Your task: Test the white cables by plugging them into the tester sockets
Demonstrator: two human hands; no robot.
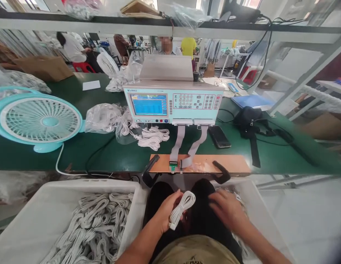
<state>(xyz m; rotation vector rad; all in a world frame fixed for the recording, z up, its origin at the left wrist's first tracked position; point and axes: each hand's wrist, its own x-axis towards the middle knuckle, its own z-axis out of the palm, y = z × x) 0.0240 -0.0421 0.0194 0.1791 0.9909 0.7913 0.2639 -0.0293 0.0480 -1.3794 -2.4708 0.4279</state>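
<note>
A bundled white cable (181,209) lies in my left hand (168,209), which is closed around it above my lap. Its loop points up and away, and a connector end shows at the bottom. My right hand (228,209) is over my right thigh beside the right-hand bin, slightly blurred, its fingers apart and nothing visible in them. Ahead on the bench stands a tester (173,104) with a lit blue screen. Two grey ribbon cables (179,143) run from it to small connectors (173,167) at the edge of a copper-coloured board (203,163).
White bins flank me; the left bin (43,198) holds many bundled cables (90,227). A turquoise fan (40,117), bagged cables (102,117) and loose cables (153,137) sit left. A phone (219,136) and black bag (249,119) lie right. People work beyond the shelf.
</note>
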